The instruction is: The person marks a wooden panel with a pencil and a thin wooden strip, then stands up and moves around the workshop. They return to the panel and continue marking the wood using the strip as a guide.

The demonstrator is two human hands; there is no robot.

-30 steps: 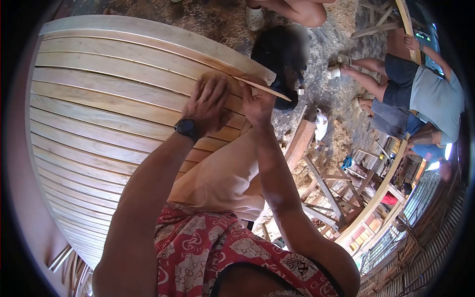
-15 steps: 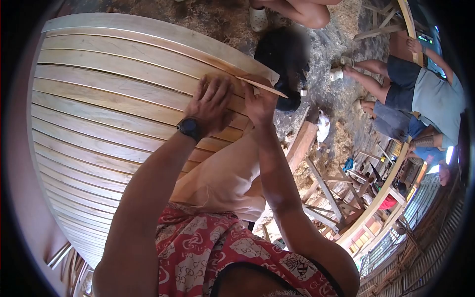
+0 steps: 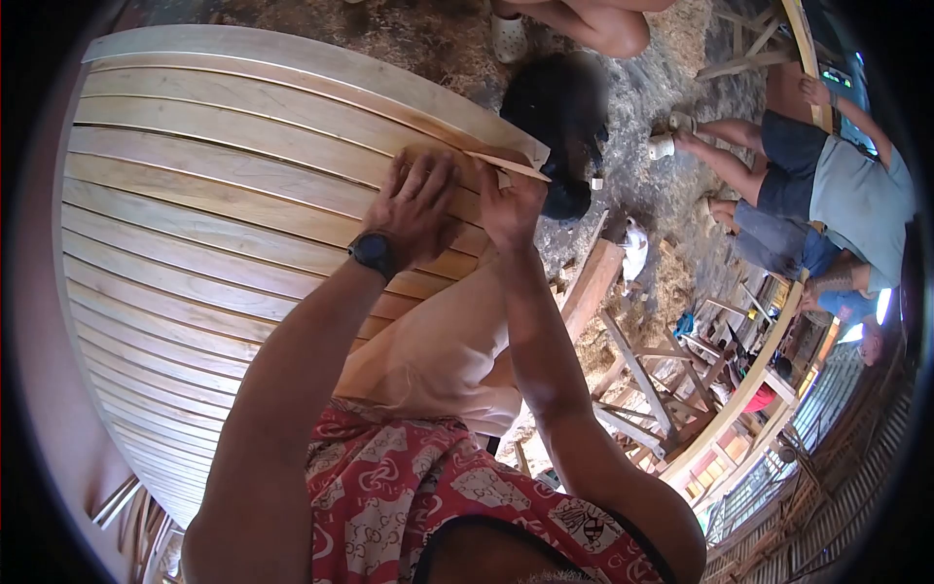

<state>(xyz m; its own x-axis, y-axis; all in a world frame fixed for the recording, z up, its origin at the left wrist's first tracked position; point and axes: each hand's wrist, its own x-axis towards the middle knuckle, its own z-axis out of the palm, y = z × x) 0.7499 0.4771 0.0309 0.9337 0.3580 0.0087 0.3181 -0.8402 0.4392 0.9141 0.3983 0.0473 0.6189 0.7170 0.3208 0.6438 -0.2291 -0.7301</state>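
A large panel of long, curved wooden slats [image 3: 224,146] with dark gaps between them fills the left side. My left hand [image 3: 416,202], with a black watch on the wrist, lies on the slats, fingers apart, and holds nothing. Just right of it, near the slats' end, my right hand [image 3: 511,202] pinches a thin, pale wooden strip [image 3: 516,167]. The strip's left end meets the gap beneath the outermost slat, and its pointed right end sticks out past my fingers.
A black animal [image 3: 555,117] is just beyond the panel's end. A person in a light blue shirt [image 3: 856,185] stands at the right, and another person's bent leg [image 3: 603,29] shows at the top. Timber frames [image 3: 642,380] and shavings lie at the right.
My right hand and the wooden strip have shifted slightly left, so less of the strip sticks out to the right. My left hand has stayed in place.
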